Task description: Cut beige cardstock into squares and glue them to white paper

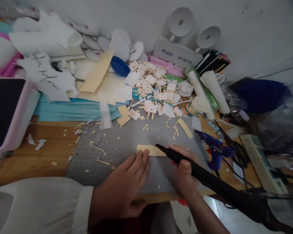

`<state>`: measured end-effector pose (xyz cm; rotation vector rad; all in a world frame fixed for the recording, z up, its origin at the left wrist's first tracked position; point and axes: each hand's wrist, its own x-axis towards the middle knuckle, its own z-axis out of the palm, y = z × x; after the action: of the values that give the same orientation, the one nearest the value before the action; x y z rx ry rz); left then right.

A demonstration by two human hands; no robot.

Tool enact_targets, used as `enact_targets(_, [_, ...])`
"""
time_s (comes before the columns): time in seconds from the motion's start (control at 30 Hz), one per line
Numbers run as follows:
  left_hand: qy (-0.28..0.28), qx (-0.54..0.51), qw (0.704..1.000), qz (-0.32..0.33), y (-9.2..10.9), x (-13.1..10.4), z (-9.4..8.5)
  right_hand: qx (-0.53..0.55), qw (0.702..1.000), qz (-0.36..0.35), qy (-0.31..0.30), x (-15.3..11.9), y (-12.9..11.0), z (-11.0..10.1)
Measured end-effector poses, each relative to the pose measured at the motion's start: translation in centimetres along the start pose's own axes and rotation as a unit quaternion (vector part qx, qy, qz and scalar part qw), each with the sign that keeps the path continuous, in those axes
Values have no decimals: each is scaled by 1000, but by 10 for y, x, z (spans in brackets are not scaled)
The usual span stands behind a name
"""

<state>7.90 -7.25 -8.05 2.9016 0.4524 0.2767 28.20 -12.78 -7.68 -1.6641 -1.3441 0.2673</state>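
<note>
Gray mat (127,138), yellow strip (153,150) under left fingers (138,158), perhaps against black tool (212,179).

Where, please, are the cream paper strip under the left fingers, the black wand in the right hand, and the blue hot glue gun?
Cream paper strip (155,152): head view, its uncovered right part.
Black wand (215,182): head view, middle of its shaft.
Blue hot glue gun (218,149): head view, its body.

No word readable for certain from here. Pale box (177,53) against wall: blue shield-like logo (163,51), blue characters (169,53) beside it, more blue print further right; too small, blurred. Jagged white sheet (39,70), far left: black cursive handwriting (48,81), slanting, letters too loose to make out.
</note>
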Motion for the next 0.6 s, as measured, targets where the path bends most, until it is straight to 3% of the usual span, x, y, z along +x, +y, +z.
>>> enact_targets(0.2, [-2, -5, 1000, 5, -2, 2, -2, 30, 996, 88, 1, 1, -10, 19])
enact_targets(0.6, [-30, -34, 999, -5, -2, 2, -3, 9, 994, 105, -36, 4, -15, 33])
